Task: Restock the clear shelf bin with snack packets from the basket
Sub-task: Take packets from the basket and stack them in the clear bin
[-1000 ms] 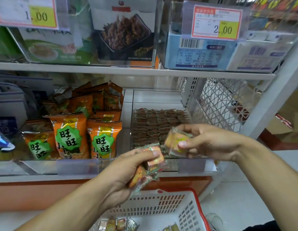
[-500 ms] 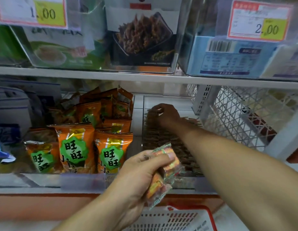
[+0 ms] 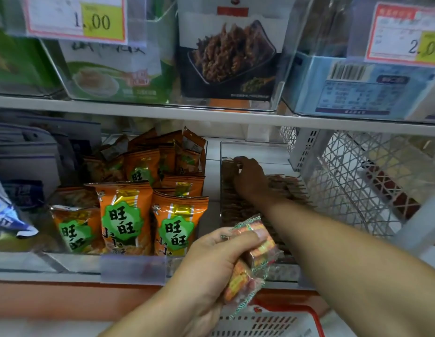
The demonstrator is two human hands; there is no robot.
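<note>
The right hand (image 3: 249, 177) reaches deep into the clear shelf bin (image 3: 256, 148) on the lower shelf (image 3: 73, 273), near the bin's back left corner, with its fingers curled down onto the top of the dark rows of snack packets (image 3: 293, 184) that fill the bin; whether it pinches a packet there cannot be told, since the fingertips are in shadow. The forearm runs back over the bin's front edge toward the lower right. The left hand (image 3: 213, 260) is held in front of the shelf's front edge, thumb across the top and fingers curled round a small bunch of orange-and-green wrapped packets (image 3: 254, 260), which stick out to the right of the palm and hang over the red-rimmed basket (image 3: 294, 321) at the bottom edge of the view. Just left of the clear bin, another bin holds upright orange snack bags (image 3: 121, 217) with green labels, crowded toward the shelf's front. On the upper shelf (image 3: 143, 111) stand clear bins with boxed goods, a yellow price tag (image 3: 76, 19) reading 1.00 at the left and another (image 3: 407, 36) reading 2.00 at the right. A white wire rack (image 3: 357, 171) stands at the right end of the lower shelf.
</note>
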